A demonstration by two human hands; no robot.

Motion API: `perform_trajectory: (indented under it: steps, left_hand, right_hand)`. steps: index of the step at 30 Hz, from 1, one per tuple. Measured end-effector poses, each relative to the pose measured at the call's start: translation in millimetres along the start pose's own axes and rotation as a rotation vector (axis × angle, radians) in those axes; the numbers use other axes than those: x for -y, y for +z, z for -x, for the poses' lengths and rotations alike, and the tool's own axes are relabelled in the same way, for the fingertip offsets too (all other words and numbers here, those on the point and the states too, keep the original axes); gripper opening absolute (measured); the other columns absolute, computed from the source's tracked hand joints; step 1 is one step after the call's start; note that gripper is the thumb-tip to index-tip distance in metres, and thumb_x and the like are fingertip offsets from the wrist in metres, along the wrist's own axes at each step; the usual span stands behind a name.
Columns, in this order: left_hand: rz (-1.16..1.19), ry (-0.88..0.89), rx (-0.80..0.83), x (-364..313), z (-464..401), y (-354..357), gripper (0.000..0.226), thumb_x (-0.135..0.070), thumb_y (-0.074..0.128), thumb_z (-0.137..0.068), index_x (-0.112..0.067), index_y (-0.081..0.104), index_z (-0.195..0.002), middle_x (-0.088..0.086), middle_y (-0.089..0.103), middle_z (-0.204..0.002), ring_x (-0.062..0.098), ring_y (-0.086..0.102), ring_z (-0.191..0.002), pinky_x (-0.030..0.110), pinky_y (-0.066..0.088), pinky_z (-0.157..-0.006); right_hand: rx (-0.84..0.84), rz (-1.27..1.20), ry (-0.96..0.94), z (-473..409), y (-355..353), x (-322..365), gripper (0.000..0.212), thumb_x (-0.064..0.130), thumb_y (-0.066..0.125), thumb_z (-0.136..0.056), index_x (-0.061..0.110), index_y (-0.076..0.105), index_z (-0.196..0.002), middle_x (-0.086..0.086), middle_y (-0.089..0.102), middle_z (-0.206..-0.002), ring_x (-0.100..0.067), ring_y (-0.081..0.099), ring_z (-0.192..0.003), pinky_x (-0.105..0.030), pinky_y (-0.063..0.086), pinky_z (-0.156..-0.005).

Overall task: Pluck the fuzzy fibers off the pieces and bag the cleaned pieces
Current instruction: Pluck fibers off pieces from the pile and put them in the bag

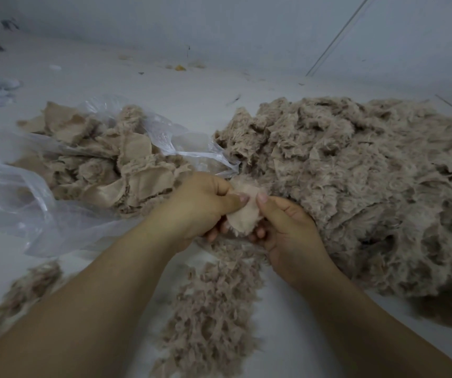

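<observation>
1. A small beige fabric piece (242, 214) was held just in front of the clear plastic bag (28, 197), between both hands, above the pale desk (164, 85).
2. The left hand (205, 205) gripped the piece's left edge: its thumb lay across the smooth backing and its fingers (211, 236) were curled underneath, clamped on the cloth.
3. The right hand (287, 230) pinched the piece's right edge, thumb on top and curled fingers below, also clamped on the cloth.
4. The piece showed its smooth backing upward, with short fuzz at its lower edge and a fuzzy fringe at the top.
5. The bag lay open on its side on the desk, its mouth facing the hands. Inside it and spilling at its mouth sat a heap of cleaned pieces (104, 159), many with flat backing showing.
6. To the right of the bag, touching its mouth, a large mound of fuzzy pieces (369, 173) covered the desk.
7. Nearer the person than the bag, a strip of loose plucked fibers (214, 309) ran under the hands toward the bottom edge of the view, and a smaller clump of fibers (28, 290) lay beside the bag's near edge.
8. Beyond the bag, small scraps (179, 67) dotted the desk near the wall.
</observation>
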State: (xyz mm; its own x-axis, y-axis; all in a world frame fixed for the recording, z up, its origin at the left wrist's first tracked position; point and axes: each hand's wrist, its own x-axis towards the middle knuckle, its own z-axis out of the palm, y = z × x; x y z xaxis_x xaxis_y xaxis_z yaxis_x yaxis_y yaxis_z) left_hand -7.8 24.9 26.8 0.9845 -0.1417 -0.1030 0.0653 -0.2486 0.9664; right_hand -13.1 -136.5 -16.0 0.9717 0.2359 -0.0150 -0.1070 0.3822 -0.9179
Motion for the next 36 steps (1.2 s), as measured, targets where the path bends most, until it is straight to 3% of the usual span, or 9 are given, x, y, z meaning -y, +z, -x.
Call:
perform_trajectory:
  steps: [4,10,14,20,22,24,28,32,36]
  left_hand:
    - [0.051,0.036,-0.111,-2,-1,-1,0.033,-0.021,0.067,-0.092,-0.005,0.061,-0.064,0.008,0.052,-0.043,0.019,0.04,-0.033,0.022,0.034,-0.034]
    - [0.109,0.037,-0.228,-1,-3,-1,0.034,-0.018,0.068,-0.092,-0.006,0.055,-0.062,0.004,0.048,-0.041,0.018,0.037,-0.035,0.022,0.032,-0.037]
    - [0.09,0.118,-0.456,3,-8,-4,0.028,-0.01,0.069,-0.09,-0.007,0.055,-0.066,0.002,0.046,-0.045,0.014,0.04,-0.036,0.022,0.033,-0.038]
    - [-0.472,0.428,-0.869,10,-10,-33,0.014,-0.005,0.064,-0.083,-0.015,0.058,-0.074,-0.002,0.047,-0.053,0.017,0.044,-0.048,0.03,0.04,-0.048]
    - [-0.794,0.401,-0.807,11,-9,-35,0.013,-0.005,0.06,-0.082,-0.014,0.067,-0.077,0.003,0.055,-0.058,0.027,0.052,-0.053,0.032,0.042,-0.049]
    - [-1.126,0.194,-0.632,11,-10,-34,0.015,-0.004,0.056,-0.082,-0.012,0.069,-0.078,0.002,0.048,-0.057,0.024,0.045,-0.05,0.028,0.035,-0.049]
    - [-1.347,0.01,-0.518,3,-4,-29,0.015,-0.005,0.053,-0.083,-0.014,0.064,-0.079,-0.002,0.031,-0.061,0.017,0.029,-0.05,0.025,0.022,-0.045]
    - [-1.203,0.304,-0.571,2,-2,-15,0.015,-0.01,0.052,-0.082,-0.009,0.067,-0.087,0.006,0.051,-0.084,0.029,0.052,-0.062,0.031,0.037,-0.048]
    - [-0.733,0.433,-0.247,10,-7,7,0.047,-0.019,0.061,-0.089,-0.025,0.056,-0.135,-0.001,0.061,-0.126,0.021,0.06,-0.109,0.038,0.052,-0.087]
  right_hand:
    - [-0.003,0.126,-0.012,1,2,1,0.017,0.029,0.077,-0.08,0.022,0.071,-0.066,0.002,0.055,-0.055,-0.005,0.047,-0.046,-0.022,0.046,-0.051]
    - [-0.029,0.119,0.001,1,2,0,0.036,0.013,0.062,-0.094,0.023,0.068,-0.06,0.004,0.052,-0.054,-0.004,0.041,-0.043,-0.02,0.043,-0.049]
    - [-0.024,0.142,-0.003,0,0,-2,0.041,0.009,0.06,-0.096,0.023,0.069,-0.059,0.004,0.051,-0.053,-0.003,0.04,-0.042,-0.02,0.044,-0.049]
    - [0.091,0.256,-0.058,3,0,-3,0.014,0.01,0.076,-0.079,0.023,0.078,-0.075,0.004,0.057,-0.055,-0.004,0.048,-0.045,-0.018,0.045,-0.049]
    - [0.138,0.277,-0.071,4,0,-2,0.014,0.012,0.074,-0.076,0.023,0.08,-0.083,0.004,0.06,-0.061,-0.006,0.051,-0.049,-0.016,0.045,-0.049]
    - [0.128,0.297,-0.06,4,-1,-1,0.007,0.02,0.075,-0.075,0.024,0.079,-0.079,0.002,0.067,-0.068,-0.006,0.054,-0.052,-0.016,0.045,-0.05]
    - [0.078,0.308,-0.034,3,-3,-2,0.023,0.043,0.074,-0.072,0.021,0.074,-0.065,0.006,0.064,-0.06,-0.007,0.053,-0.05,-0.018,0.044,-0.051]
    - [0.087,0.247,-0.046,2,-4,-2,0.024,0.041,0.076,-0.068,0.021,0.068,-0.057,0.007,0.055,-0.052,-0.006,0.049,-0.047,-0.019,0.042,-0.051]
    - [0.168,0.261,-0.101,3,-4,-3,0.007,0.018,0.076,-0.065,0.023,0.073,-0.068,0.006,0.047,-0.054,-0.006,0.04,-0.049,-0.017,0.037,-0.049]
